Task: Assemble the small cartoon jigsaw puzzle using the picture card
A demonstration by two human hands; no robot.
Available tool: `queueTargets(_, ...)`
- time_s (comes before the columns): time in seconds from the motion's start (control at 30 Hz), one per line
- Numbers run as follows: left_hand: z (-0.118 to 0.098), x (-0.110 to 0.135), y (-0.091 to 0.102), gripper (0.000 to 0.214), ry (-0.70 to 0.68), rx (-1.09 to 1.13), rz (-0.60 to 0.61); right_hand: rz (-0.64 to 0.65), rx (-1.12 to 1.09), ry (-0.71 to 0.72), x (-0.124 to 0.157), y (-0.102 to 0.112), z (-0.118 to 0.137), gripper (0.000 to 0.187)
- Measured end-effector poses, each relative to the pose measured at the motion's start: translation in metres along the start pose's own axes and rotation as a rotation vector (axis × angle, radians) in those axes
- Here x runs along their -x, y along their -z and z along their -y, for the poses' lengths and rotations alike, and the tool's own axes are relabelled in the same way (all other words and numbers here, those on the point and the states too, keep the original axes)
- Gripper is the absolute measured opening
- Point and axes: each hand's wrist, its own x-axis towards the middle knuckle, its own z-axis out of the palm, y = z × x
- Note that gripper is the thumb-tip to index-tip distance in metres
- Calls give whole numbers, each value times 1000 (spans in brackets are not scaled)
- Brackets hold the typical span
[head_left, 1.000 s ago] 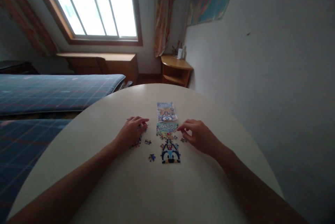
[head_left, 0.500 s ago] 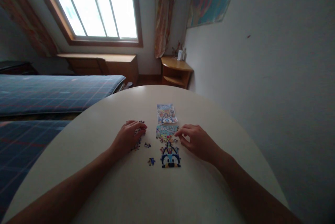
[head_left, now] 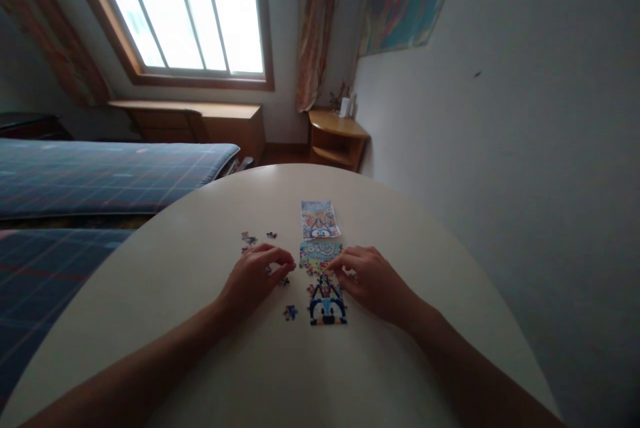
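A partly joined jigsaw puzzle (head_left: 327,311) lies on the round table, a blue cartoon dog's face at its near end and a light blue lettered strip at its far end. My right hand (head_left: 373,281) rests at its right side, curled fingertips over the puzzle's middle; whatever they pinch is hidden. Left of the puzzle, my left hand (head_left: 257,275) hovers low with thumb and forefinger brought together; anything between them is too small to make out. One loose puzzle piece (head_left: 290,313) lies nearer me, and another piece (head_left: 285,281) shows by my left thumb.
Beyond the puzzle lies a printed picture sheet (head_left: 320,220) with the same dog. More loose pieces (head_left: 249,237) lie past my left hand. The cream table (head_left: 225,375) has a wall (head_left: 525,168) on its right and a plaid mattress (head_left: 110,178) on its left.
My left hand has moved right and slightly nearer me, uncovering loose pieces behind it. My right hand has shifted slightly left and nearer, its fingertips now over the puzzle's middle.
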Motion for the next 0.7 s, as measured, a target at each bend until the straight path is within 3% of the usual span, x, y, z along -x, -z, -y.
queueTargets(0.27, -2, 4, -1, 4, -42, 71, 27, -52, -51, 15, -2, -15, 9, 14)
queueTargets(0.53, -13, 9, -3, 10, -127, 149, 85, -101, -115, 2, 1, -18, 20, 35)
queueTargets(0.7, -15, 9, -3, 12, -197, 205, 93, -90, -142, 41, 0, -19, 24, 33)
